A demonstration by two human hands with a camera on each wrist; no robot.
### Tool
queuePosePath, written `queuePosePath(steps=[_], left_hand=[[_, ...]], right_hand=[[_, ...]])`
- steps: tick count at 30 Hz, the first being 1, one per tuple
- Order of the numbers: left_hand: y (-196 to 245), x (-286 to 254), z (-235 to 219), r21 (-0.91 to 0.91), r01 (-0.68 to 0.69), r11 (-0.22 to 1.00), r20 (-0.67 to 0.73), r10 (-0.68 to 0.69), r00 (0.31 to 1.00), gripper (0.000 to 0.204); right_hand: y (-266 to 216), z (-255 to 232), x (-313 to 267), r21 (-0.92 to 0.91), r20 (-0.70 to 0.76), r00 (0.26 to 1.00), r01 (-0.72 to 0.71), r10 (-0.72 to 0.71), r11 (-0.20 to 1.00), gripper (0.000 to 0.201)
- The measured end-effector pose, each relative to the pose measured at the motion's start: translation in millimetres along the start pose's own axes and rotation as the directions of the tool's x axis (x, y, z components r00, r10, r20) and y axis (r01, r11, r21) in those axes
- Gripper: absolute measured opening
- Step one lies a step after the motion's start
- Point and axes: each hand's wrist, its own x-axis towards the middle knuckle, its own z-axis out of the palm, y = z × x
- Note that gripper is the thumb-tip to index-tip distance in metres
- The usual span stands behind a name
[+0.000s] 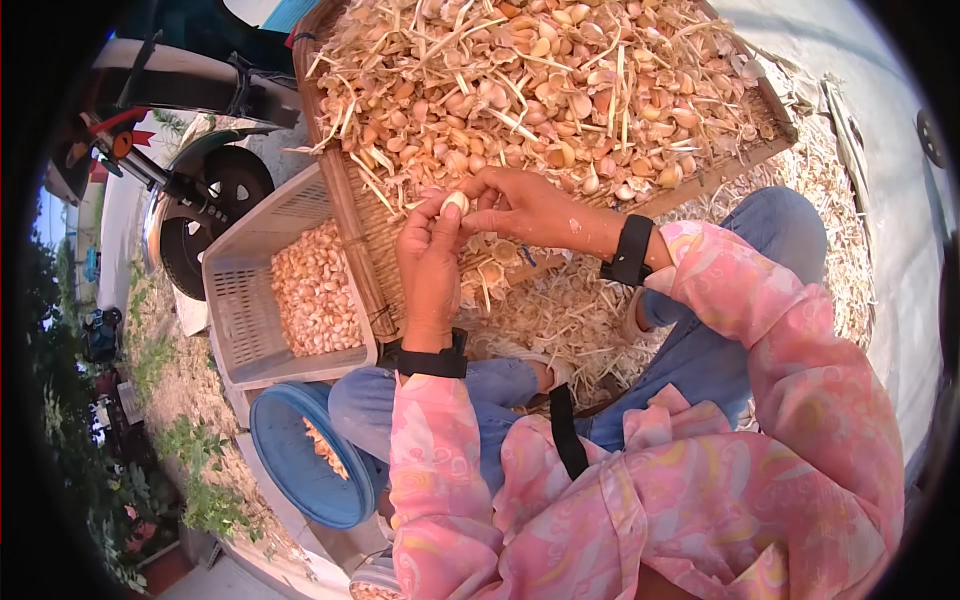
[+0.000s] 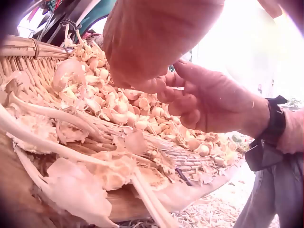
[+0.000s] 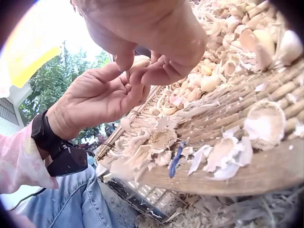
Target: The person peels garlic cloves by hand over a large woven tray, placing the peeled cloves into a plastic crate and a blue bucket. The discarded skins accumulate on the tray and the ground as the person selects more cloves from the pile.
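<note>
**Garlic clove held between both hands over the tray's near edge**

Garlic work, peeling or splitting step in hand, by my reading. Person seated on the ground, pink patterned sleeves, blue jeans, black wrist straps.

- Left hand (image 1: 430, 262): fingers curled upward, thumb and fingertips pinching a small pale garlic clove (image 1: 456, 202). Holding, not slack.
- Right hand (image 1: 520, 208): fingertips closed on the same clove from the other side. In the right wrist view the two sets of fingertips meet on it (image 3: 138, 62).
- Clove sits in the air just above the near edge of the large woven wicker tray (image 1: 362, 232), not resting on it.
- Tray is heaped with unpeeled pinkish garlic cloves and dry stalks (image 1: 520, 80); loose papery skins (image 3: 228, 152) lie along its near rim.
- At the tray's left edge stands a grey slatted plastic crate (image 1: 232, 300) part-filled with cleaned cloves (image 1: 312, 290). Below it, a blue round plastic tub (image 1: 290, 455) with a few more.
- Ground around the legs is littered with husk.

Judgement: skin appears partly on; whether it has loosened I cannot tell. Next move calls for a fine fingertip pull to strip the husk, then a short reach left to the crate.
</note>
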Motion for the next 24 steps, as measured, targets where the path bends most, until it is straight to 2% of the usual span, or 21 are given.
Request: queuePosePath(steps=[2,5,8,9,10,11,12,14,15,18,21,23,24], left_hand=[[2.1,-11.5,7.9,-0.187,0.001,0.982,0.021,0.003,1.0,0.024],[-0.1,-22.8,12.3,-0.368,0.029,0.929,-0.04,-0.047,0.998,0.022],[6.7,-33.3,18.0,-0.064,-0.01,0.998,-0.157,0.0,0.988,0.021],[8.9,-36.5,15.4,0.218,-0.037,0.975,-0.155,0.072,0.985,0.021],[12.4,-39.3,10.0,0.483,-0.058,0.874,-0.131,0.138,0.982,0.021],[15.6,-40.6,6.7,0.709,-0.075,0.701,-0.088,0.193,0.977,0.021],[18.8,-41.8,6.6,0.678,-0.062,0.733,-0.085,0.162,0.983,0.021],[25.1,-48.3,8.3,0.61,-0.022,0.792,-0.085,0.094,0.992,0.02],[25.5,-50.6,9.5,0.519,-0.012,0.854,-0.095,0.071,0.993,0.02],[24.4,-56.5,11.2,0.261,0.011,0.965,-0.087,0.012,0.996,0.019],[23.3,-59.8,10.7,0.079,0.017,0.997,-0.053,-0.013,0.999,0.017],[25.1,-60.6,9.4,-0.017,0.032,0.999,-0.046,-0.033,0.998,0.015],[25.2,-60.4,9.0,0.003,0.028,1.0,-0.062,-0.028,0.998,0.015]], right_hand=[[-13.4,-1.2,-2.6,-0.034,0.003,1.0,0.011,-0.01,0.999,0.031],[-28.0,-3.9,-6.7,-0.11,0.018,0.997,0.072,-0.07,0.991,0.031],[-33.5,-2.8,-11.9,-0.12,0.011,0.985,0.17,-0.17,0.978,0.028],[-34.4,-1.8,-13.7,-0.111,0.002,0.979,0.205,-0.206,0.973,0.027],[-32.9,0.1,-15.3,-0.165,0.005,0.96,0.276,-0.279,0.947,0.026],[-30.2,2.2,-16.4,-0.22,0.01,0.936,0.345,-0.351,0.913,0.025],[-28.0,3.4,-17.7,-0.273,0.02,0.907,0.409,-0.42,0.871,0.024],[-37.2,2.4,-19.8,-0.287,0.127,0.922,0.387,-0.366,0.876,0.023],[-42.0,0.8,-19.8,-0.294,0.179,0.924,0.378,-0.339,0.878,0.023],[-62.4,-12.0,-20.1,-0.182,0.294,0.948,0.18,-0.121,0.967,0.022],[-62.8,-15.3,-18.9,-0.066,0.313,0.941,0.157,-0.129,0.985,0.02],[-59.6,-11.1,-20.5,0.058,0.271,0.955,0.105,-0.117,0.993,0.018],[-58.7,-9.2,-20.2,0.12,0.249,0.962,0.082,-0.11,0.989,0.017]])
